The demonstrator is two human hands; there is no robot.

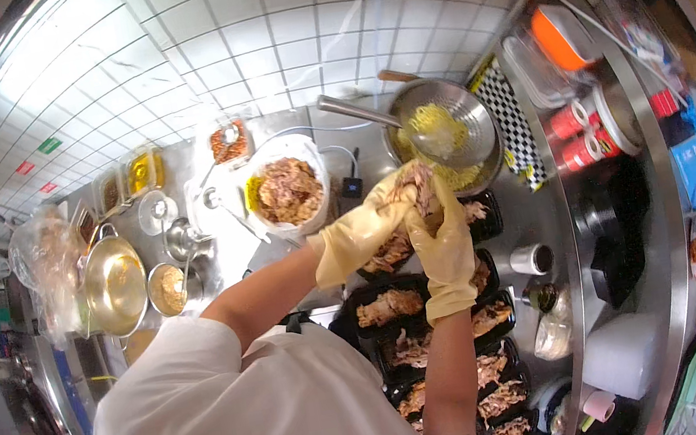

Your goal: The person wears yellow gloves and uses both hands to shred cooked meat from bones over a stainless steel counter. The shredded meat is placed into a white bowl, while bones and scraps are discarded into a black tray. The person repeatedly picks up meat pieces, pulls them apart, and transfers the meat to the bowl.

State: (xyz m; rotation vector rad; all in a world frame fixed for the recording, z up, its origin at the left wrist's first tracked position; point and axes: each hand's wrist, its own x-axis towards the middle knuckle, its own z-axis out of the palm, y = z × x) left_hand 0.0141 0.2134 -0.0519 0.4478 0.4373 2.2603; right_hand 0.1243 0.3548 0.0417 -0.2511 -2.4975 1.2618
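Both my hands wear pale yellow rubber gloves and meet above the black trays. My left hand [372,222] and my right hand [442,240] are closed around a lump of shredded cooked meat [413,188]. Part of the meat is hidden by the gloved fingers. Below them, black plastic trays [391,305] stand in two columns with pieces of meat inside. Just beyond my hands is a steel bowl [500,156] of yellow noodles, with a perforated steel strainer [473,109] over it, also holding noodles. A white bucket [324,211] of meat stands to the left.
A small black device [352,186] with a cable lies between bucket and bowl. On the left stand a steel pot [117,288], a bowl of pale crumbs [168,290] and a container of yellow oil [145,172]. A steel can [532,260] and a steel shelf [568,237] are on the right.
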